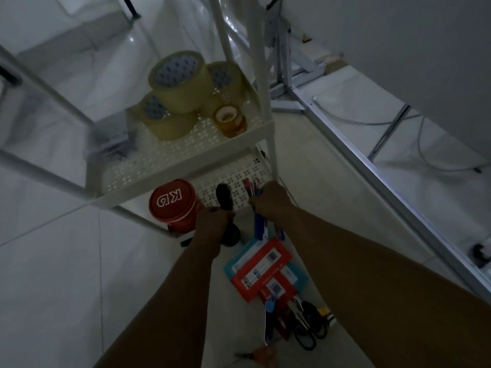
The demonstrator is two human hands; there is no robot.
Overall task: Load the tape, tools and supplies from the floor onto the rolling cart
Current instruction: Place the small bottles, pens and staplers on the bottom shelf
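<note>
The white rolling cart (164,166) stands ahead with perforated shelves. Three large yellowish tape rolls (178,83) and a small amber roll (229,119) sit on its upper shelf, beside a grey object (109,139). A red tub with a white logo (172,203) stands on the lower shelf. My left hand (211,224) grips a dark tool (224,199) at the lower shelf's edge. My right hand (271,199) holds a bundle of red and blue pens or cutters (252,188) over that shelf. On the floor lie red and blue packaged items (261,269), black scissors (309,328) and a blue-handled tool (268,320).
A white metal frame (372,160) with cables runs along the wall on the right. A grey stand (281,57) is behind the cart. An orange-red item (263,354) lies on the floor near the bottom edge. White tiled floor spreads to the left.
</note>
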